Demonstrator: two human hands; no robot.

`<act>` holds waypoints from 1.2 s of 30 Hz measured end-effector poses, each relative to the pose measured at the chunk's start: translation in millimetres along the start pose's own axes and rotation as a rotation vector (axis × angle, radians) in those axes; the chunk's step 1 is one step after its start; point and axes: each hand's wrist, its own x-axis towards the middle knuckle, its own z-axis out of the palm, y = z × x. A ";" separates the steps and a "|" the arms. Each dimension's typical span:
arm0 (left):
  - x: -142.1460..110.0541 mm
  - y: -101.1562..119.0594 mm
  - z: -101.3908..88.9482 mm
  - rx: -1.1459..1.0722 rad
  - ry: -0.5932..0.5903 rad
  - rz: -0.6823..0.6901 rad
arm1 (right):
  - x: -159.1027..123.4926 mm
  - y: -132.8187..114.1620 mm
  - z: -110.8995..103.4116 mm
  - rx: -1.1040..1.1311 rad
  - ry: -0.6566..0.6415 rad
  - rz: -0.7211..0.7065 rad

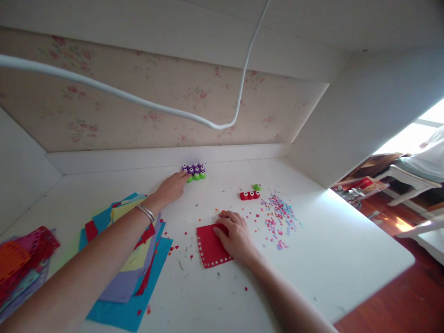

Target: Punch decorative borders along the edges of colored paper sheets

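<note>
My left hand (pixel 174 186) reaches to the back of the white table, its fingertips closed on a small green craft punch (pixel 189 179). That punch is at the left front of a tight group of purple punches (pixel 191 171) and green punches (pixel 200 176). My right hand (pixel 236 234) rests over the right side of a red paper square (pixel 211 243), fingers apart and slightly bent, thumb on the paper. Small punched holes line the left and bottom edges of the square. My right hand hides its right part.
Left lies a stack of coloured paper sheets (pixel 116 290), with punched sheets (pixel 21 259) beyond. Right of centre are red punches (pixel 251 195), a lone green punch (pixel 257 187) and scattered confetti (pixel 279 215). A white cable (pixel 152 107) hangs across above. The table's edge (pixel 412 259) is right.
</note>
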 end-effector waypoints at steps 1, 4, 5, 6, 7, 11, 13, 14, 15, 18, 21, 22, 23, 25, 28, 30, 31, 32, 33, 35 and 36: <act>-1.5 -0.3 -2.3 0.006 -0.006 0.002 | 0.4 -0.3 -0.7 0.020 0.003 0.006; -7.3 0.5 -11.2 0.017 -0.027 0.003 | 1.7 -1.4 -3.8 0.106 0.015 0.013; -9.4 0.9 -14.6 0.016 -0.032 0.001 | 2.0 -1.8 -5.0 0.148 0.017 0.014; -11.6 1.3 -17.9 0.013 -0.036 -0.002 | 2.1 -2.2 -6.2 0.193 0.016 0.021; -13.9 1.7 -21.0 0.007 -0.038 -0.005 | 2.2 -2.8 -7.4 0.237 0.015 0.038; -26.9 4.3 -28.8 -0.050 -0.037 -0.008 | 1.7 -4.9 -10.6 0.383 0.006 0.141; -37.4 8.0 -28.7 -0.098 -0.038 0.001 | 1.7 -5.0 -10.9 0.448 -0.007 0.149; -43.9 11.0 -27.6 -0.128 -0.038 0.008 | 1.9 -4.6 -10.8 0.475 -0.015 0.150; -51.2 14.8 -26.1 -0.163 -0.037 0.016 | 2.1 -3.9 -10.6 0.497 -0.024 0.154; -76.7 30.9 -20.4 -0.282 -0.029 0.039 | 3.1 -0.5 -9.6 0.547 -0.050 0.182; -104.2 49.6 -16.1 -0.367 -0.002 0.060 | 3.8 3.2 -8.7 0.586 -0.052 0.216; -112.7 55.1 -15.0 -0.387 0.003 0.069 | 3.9 4.1 -8.3 0.596 -0.053 0.230; -120.5 59.8 -13.9 -0.414 0.012 0.074 | 3.9 4.8 -8.0 0.604 -0.057 0.243; -132.9 66.7 -11.2 -0.487 0.051 0.066 | 3.8 5.5 -7.1 0.607 -0.076 0.259; -143.1 71.7 -6.0 -0.542 0.108 0.045 | 3.8 5.0 -5.4 0.581 -0.102 0.267; -145.4 72.8 -3.1 -0.549 0.129 0.049 | 4.1 4.2 -4.4 0.566 -0.108 0.266; -145.7 73.0 -2.0 -0.550 0.133 0.056 | 4.3 3.8 -4.1 0.563 -0.110 0.263; -145.8 73.0 -1.2 -0.550 0.135 0.065 | 4.6 3.6 -3.9 0.562 -0.112 0.261; -145.8 72.9 -0.5 -0.549 0.138 0.073 | 4.8 3.4 -4.0 0.563 -0.114 0.261; -146.0 72.4 0.8 -0.547 0.143 0.081 | 5.1 3.1 -4.6 0.570 -0.128 0.260; -146.3 72.1 1.6 -0.545 0.145 0.083 | 5.2 3.0 -5.1 0.575 -0.137 0.258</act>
